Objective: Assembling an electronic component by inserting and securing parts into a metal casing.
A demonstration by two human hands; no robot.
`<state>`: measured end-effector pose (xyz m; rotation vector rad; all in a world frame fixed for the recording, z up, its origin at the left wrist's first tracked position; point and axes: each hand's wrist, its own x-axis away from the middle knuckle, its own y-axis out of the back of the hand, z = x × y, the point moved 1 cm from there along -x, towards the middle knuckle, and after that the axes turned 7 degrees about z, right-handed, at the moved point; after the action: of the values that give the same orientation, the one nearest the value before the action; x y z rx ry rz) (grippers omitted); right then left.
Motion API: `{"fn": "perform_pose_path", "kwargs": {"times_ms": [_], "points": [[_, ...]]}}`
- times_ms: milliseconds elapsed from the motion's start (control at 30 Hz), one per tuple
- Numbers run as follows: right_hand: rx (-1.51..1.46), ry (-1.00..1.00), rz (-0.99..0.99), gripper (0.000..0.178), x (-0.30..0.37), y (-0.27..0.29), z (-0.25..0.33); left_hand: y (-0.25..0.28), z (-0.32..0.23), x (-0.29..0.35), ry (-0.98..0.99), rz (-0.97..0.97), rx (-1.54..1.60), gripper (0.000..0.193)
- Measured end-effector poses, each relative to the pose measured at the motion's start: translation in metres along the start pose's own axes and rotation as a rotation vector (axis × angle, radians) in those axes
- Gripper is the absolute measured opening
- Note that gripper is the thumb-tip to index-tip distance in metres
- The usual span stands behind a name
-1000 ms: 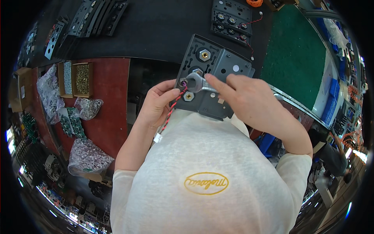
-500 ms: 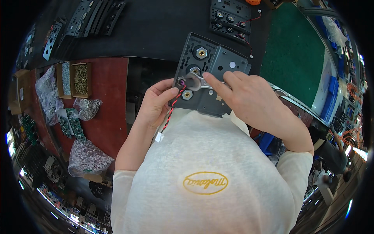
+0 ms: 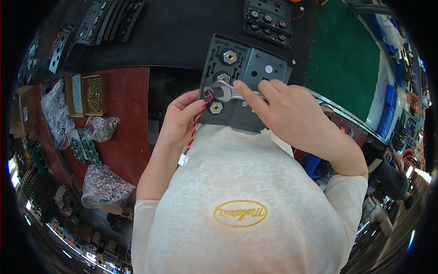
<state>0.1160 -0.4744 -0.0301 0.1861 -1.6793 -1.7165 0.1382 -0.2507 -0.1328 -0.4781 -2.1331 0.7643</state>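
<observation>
A dark metal panel (image 3: pixel 239 114) with cut-outs and several hex nuts (image 3: pixel 230 57) is tilted against my body at the table's edge. My left hand (image 3: pixel 179 119) pinches its left edge between thumb and fingers. Close to that thumb, a twisted red-and-black wire (image 3: pixel 195 126) comes out of a small round fitting (image 3: pixel 208 92) and hangs to a white connector (image 3: pixel 182 159). My right hand (image 3: pixel 294 112) is closed around an open-end wrench (image 3: pixel 223 92), index finger stretched along it. The wrench's jaw lies by the fitting; whether it grips it I cannot tell.
Similar panels with wires (image 3: pixel 267 20) lie beyond, by a green mat (image 3: pixel 344 68). More metal brackets (image 3: pixel 98 23) stand at the far left. On the red surface (image 3: pixel 132 123) are boxes of small hardware (image 3: pixel 94 93), bagged parts (image 3: pixel 105 185) and green circuit boards (image 3: pixel 86 146).
The panel, both hands and the wrench have shifted slightly left and away from me. Both holds are the same, and the wire hangs as before.
</observation>
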Motion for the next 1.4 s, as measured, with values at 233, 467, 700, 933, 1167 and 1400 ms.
{"fn": "perform_pose_path", "kwargs": {"times_ms": [233,467,700,933,1167,1400], "points": [[-0.041,0.000,-0.065,0.060,-0.001,-0.006,0.001,-0.004,-0.003,0.002,0.020,0.000,0.007,0.026],[-0.053,-0.076,-0.098,0.060,-0.001,-0.006,-0.001,0.000,-0.001,0.002,0.011,-0.010,0.017,0.026],[-0.135,0.005,-0.111,0.047,-0.001,-0.004,0.001,-0.003,-0.005,0.007,-0.028,0.013,0.081,0.026],[-0.043,-0.008,-0.121,0.055,-0.001,-0.006,-0.001,0.001,-0.005,0.003,-0.003,0.035,-0.009,0.027],[-0.043,-0.002,-0.038,0.053,-0.001,0.000,-0.002,-0.008,-0.005,0.001,0.028,0.001,-0.065,0.027],[0.034,-0.004,0.043,0.056,0.000,0.009,0.005,-0.011,-0.004,0.001,-0.001,-0.024,-0.096,0.028]]}}
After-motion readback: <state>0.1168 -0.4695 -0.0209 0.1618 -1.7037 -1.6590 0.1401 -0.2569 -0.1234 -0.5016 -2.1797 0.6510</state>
